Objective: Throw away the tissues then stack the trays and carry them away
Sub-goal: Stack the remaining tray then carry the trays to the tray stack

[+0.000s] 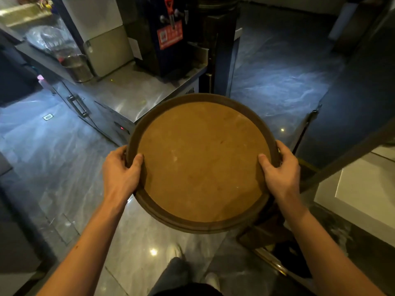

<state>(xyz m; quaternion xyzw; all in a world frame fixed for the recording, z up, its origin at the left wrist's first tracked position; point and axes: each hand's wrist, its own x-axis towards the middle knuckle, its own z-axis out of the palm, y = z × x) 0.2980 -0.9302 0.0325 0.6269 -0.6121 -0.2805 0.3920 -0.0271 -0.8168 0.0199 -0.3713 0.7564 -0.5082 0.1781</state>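
Both forearms reach forward from the bottom of the view, and between them the round brown tray [203, 161] is held level above the floor [64, 167] — clear of any surface. Left hand [120, 167] is clenched on the left rim, thumb over the lip onto the tray's face, fingers out of sight beneath. Right hand [280, 167] grips the opposite rim the same way, so the load sits evenly between the two. Whether more than one tray is in the stack cannot be told from above; a second edge shows faintly at the near rim. No tissues lie on it. Ahead and to the left stands a steel surface [132, 92], its corner just past the tray's far rim — open floor runs ahead to the right.
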